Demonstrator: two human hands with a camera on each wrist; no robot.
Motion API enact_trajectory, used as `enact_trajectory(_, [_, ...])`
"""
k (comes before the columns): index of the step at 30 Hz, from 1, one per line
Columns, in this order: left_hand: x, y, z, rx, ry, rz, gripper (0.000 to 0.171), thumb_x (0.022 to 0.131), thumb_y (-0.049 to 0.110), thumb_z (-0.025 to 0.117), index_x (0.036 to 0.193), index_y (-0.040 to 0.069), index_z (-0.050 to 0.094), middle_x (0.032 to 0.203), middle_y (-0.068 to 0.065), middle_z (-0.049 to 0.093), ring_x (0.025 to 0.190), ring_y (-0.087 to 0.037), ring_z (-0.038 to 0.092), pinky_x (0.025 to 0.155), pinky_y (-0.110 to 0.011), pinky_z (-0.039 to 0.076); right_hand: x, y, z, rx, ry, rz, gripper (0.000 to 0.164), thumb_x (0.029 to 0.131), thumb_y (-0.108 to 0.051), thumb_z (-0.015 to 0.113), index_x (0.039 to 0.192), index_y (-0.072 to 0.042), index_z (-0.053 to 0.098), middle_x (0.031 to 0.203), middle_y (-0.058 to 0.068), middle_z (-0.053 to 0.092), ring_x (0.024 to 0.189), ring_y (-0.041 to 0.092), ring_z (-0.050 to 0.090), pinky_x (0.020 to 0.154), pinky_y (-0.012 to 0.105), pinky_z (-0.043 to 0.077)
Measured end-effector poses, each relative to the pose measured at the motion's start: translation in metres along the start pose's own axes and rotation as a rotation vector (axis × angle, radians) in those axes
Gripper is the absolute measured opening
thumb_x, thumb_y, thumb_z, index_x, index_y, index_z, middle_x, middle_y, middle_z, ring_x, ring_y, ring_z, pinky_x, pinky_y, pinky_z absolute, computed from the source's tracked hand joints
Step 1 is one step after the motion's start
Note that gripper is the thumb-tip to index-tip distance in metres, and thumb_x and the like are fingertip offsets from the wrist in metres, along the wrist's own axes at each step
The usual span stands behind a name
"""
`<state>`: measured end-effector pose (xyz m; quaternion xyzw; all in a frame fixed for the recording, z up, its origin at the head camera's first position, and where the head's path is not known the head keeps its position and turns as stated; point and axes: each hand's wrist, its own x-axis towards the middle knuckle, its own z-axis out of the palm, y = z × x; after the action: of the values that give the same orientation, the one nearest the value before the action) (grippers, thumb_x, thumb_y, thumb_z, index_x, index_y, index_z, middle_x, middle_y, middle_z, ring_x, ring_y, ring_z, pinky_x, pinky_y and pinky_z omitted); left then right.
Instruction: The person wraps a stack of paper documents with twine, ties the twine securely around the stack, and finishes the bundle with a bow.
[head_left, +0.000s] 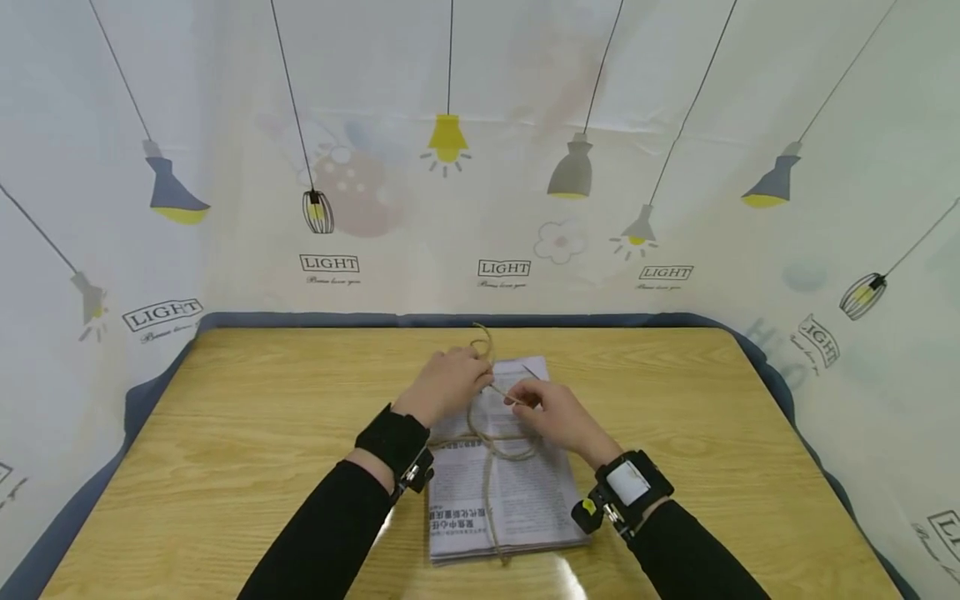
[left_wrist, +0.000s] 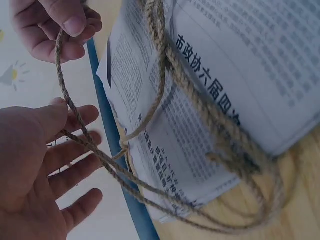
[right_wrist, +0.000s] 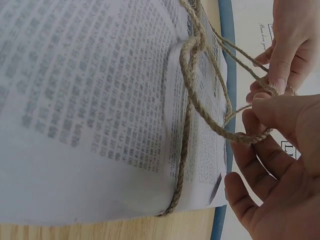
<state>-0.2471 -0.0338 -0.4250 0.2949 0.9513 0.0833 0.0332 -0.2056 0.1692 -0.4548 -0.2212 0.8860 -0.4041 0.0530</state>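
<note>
A stack of folded newspapers (head_left: 536, 500) lies on the table, with jute twine (head_left: 487, 492) running along and across it and crossing near the middle. Over its far end, my left hand (head_left: 442, 387) pinches a strand between thumb and forefinger, the other fingers spread loosely in the left wrist view. My right hand (right_wrist: 280, 165) pinches a loop of the twine (right_wrist: 192, 95) between thumb and fingertips, close to the left hand. Slack loops hang between both hands and the crossing. A small loop of twine rises past the left fingers in the head view.
The stack sits on a wood-grain table (head_left: 262, 433) with a dark blue border (head_left: 525, 320) at its back edge. Behind rises a pale cloth (head_left: 420, 217) printed with hanging lamps. Each wrist wears a black strap (head_left: 393, 437) with a small camera.
</note>
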Motion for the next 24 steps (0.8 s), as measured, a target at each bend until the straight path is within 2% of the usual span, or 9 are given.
enact_trajectory(3, [-0.002,0.0,-0.002,-0.016,-0.01,0.019,0.017,0.101,0.031,0.048,0.095,0.018,0.057,0.087,0.0,0.06,0.079,-0.019,0.057,0.076,-0.04,0.048,0.0,0.0,0.0,-0.001,0.0,-0.007,0.014,0.094,-0.01,0.059,0.106,-0.008,0.066,0.098,0.003,0.065,0.086,0.015,0.057,0.074,0.036,0.048])
enact_trajectory(5, [-0.004,0.0,-0.005,-0.061,-0.036,0.033,0.016,0.101,0.032,0.048,0.095,0.018,0.054,0.079,0.001,0.057,0.069,-0.017,0.053,0.066,-0.034,0.045,0.0,-0.001,0.0,0.0,-0.001,-0.008,0.014,0.093,-0.01,0.06,0.106,-0.008,0.066,0.096,0.002,0.065,0.086,0.015,0.058,0.074,0.036,0.049])
enact_trajectory(7, [-0.005,0.0,-0.008,-0.11,-0.067,0.036,0.015,0.1,0.033,0.048,0.097,0.019,0.052,0.078,0.003,0.055,0.066,-0.014,0.051,0.061,-0.031,0.041,0.001,-0.001,-0.001,0.003,-0.002,-0.004,0.014,0.093,-0.009,0.06,0.106,-0.007,0.066,0.095,0.002,0.065,0.085,0.015,0.058,0.074,0.035,0.049])
enact_trajectory(10, [-0.009,-0.001,-0.011,-0.161,-0.102,0.024,0.017,0.101,0.034,0.047,0.096,0.019,0.053,0.08,0.003,0.054,0.067,-0.014,0.05,0.061,-0.03,0.04,0.002,-0.001,0.0,0.008,0.0,0.002,0.014,0.092,-0.007,0.061,0.106,-0.005,0.066,0.093,0.002,0.064,0.084,0.015,0.058,0.074,0.036,0.049])
enact_trajectory(13, [-0.013,-0.002,-0.014,-0.151,-0.109,0.019,0.018,0.101,0.031,0.048,0.093,0.017,0.054,0.08,0.0,0.056,0.069,-0.016,0.052,0.064,-0.033,0.042,0.002,0.0,0.001,0.004,0.005,0.008,0.014,0.092,-0.006,0.061,0.105,-0.004,0.066,0.091,0.002,0.064,0.083,0.015,0.058,0.073,0.035,0.049])
enact_trajectory(16, [-0.016,-0.002,-0.017,-0.112,-0.107,0.029,0.016,0.099,0.028,0.053,0.102,0.013,0.057,0.088,-0.003,0.061,0.076,-0.017,0.056,0.068,-0.034,0.046,0.002,0.0,0.002,0.001,0.012,0.015,0.014,0.091,-0.006,0.061,0.104,-0.004,0.066,0.091,0.002,0.064,0.082,0.014,0.058,0.072,0.034,0.049])
enact_trajectory(20, [-0.018,-0.001,-0.022,-0.086,-0.092,0.065,0.028,0.096,0.029,0.058,0.117,0.011,0.054,0.098,-0.005,0.063,0.08,-0.015,0.059,0.071,-0.033,0.049,0.002,0.0,0.003,-0.005,0.025,0.019,0.013,0.092,-0.007,0.061,0.104,-0.006,0.066,0.093,0.003,0.065,0.083,0.014,0.058,0.072,0.035,0.049])
enact_trajectory(24, [-0.018,-0.001,-0.024,-0.06,-0.069,0.074,0.016,0.1,0.029,0.051,0.098,0.015,0.059,0.08,-0.001,0.059,0.068,-0.013,0.053,0.066,-0.031,0.045,0.002,0.0,0.004,-0.02,0.04,0.014,0.012,0.092,-0.007,0.061,0.103,-0.007,0.066,0.092,0.003,0.065,0.083,0.014,0.058,0.072,0.034,0.049])
